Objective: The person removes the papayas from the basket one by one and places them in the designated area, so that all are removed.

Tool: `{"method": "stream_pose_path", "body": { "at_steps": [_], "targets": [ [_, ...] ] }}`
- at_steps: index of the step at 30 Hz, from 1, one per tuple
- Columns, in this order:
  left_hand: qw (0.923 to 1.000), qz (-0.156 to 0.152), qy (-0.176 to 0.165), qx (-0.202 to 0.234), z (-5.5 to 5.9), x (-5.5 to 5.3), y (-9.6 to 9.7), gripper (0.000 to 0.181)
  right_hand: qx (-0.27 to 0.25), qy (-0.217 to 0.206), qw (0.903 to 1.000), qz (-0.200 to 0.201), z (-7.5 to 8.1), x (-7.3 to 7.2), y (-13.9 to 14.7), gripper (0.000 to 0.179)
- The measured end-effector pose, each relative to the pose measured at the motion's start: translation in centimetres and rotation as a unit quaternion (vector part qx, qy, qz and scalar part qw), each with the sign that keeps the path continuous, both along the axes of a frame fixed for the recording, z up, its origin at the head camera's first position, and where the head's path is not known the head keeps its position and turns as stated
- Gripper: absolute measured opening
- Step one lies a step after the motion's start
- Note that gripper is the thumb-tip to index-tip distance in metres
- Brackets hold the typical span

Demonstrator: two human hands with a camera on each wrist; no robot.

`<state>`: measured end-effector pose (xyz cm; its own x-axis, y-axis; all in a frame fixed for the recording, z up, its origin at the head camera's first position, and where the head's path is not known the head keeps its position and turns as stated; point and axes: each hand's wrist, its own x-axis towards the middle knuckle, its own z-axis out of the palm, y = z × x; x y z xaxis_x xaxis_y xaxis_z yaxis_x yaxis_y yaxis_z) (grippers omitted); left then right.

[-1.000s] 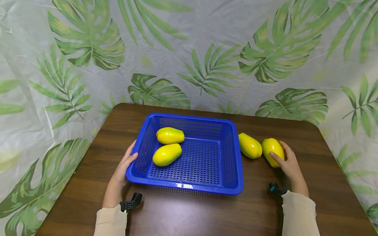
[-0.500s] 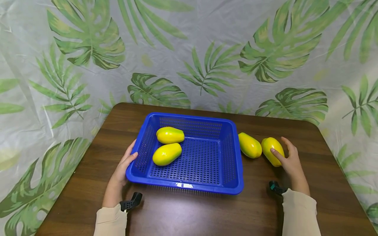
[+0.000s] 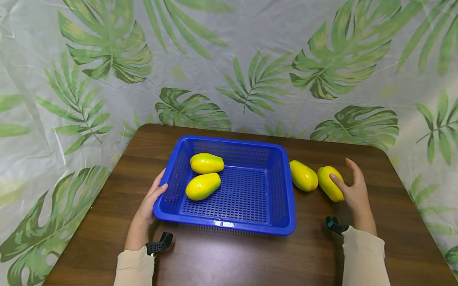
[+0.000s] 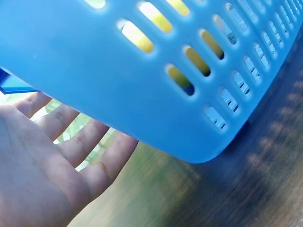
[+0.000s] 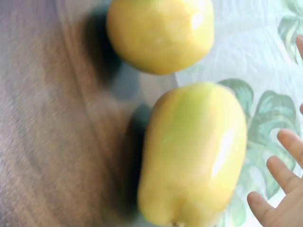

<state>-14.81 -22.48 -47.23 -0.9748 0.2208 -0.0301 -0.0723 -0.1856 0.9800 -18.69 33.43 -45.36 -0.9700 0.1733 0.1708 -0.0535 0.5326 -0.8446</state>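
A blue perforated basket [image 3: 232,227] stands on the table, with two yellow-green papayas [image 3: 206,163] lying in its left half. My left hand [image 3: 147,204] holds the basket's left side, thumb on the rim; in the left wrist view its fingers [image 4: 78,144] pass behind the blue wall. Two more papayas lie right of the basket, one close to its wall [image 3: 303,176] and one farther right [image 3: 330,184]. Beside that outer papaya my right hand [image 3: 358,194] is spread, its thumb overlapping the fruit in the head view. The right wrist view shows its fingers [image 5: 284,174] apart from the papaya [image 5: 194,156].
The brown wooden table [image 3: 250,262] has rounded back corners. Behind it hangs a pale cloth [image 3: 257,35] printed with green leaves. A black wrist camera [image 3: 159,244] sticks out from the left wrist, and another [image 3: 335,225] from the right.
My right hand has loosened from the outer papaya: its fingers have spread and drawn away to the right. The left hand, basket and fruit stay where they were.
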Motion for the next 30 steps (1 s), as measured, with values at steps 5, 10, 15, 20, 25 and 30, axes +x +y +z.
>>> {"method": "stream_pose_path", "body": {
  "at_steps": [5,10,15,20,25,30],
  "targets": [
    [1.0,-0.001,0.004,0.001,0.0,0.0,0.0,0.053,0.001,0.011,0.9999,-0.006,1.0,-0.1,-0.5,0.071],
    [1.0,0.0,0.003,0.0,0.0,0.0,0.0,0.053,-0.003,0.023,0.9997,-0.006,1.8,-0.2,-1.0,0.071],
    [1.0,0.002,0.001,-0.001,0.0,0.0,0.0,0.053,0.003,0.041,0.9991,0.001,2.6,-0.5,-1.5,0.07],
    [1.0,0.003,0.002,-0.002,0.0,0.0,0.0,0.053,0.011,0.051,0.9986,0.009,3.4,-0.6,-2.0,0.07],
    [1.0,0.004,0.001,-0.003,0.0,0.0,0.0,0.053,0.022,0.062,0.9977,0.017,4.3,-0.7,-2.6,0.071],
    [1.0,0.003,0.001,-0.005,0.0,0.0,0.0,0.053,0.036,0.079,0.9958,0.03,5.0,-1.1,-3.1,0.072]
  ]
}}
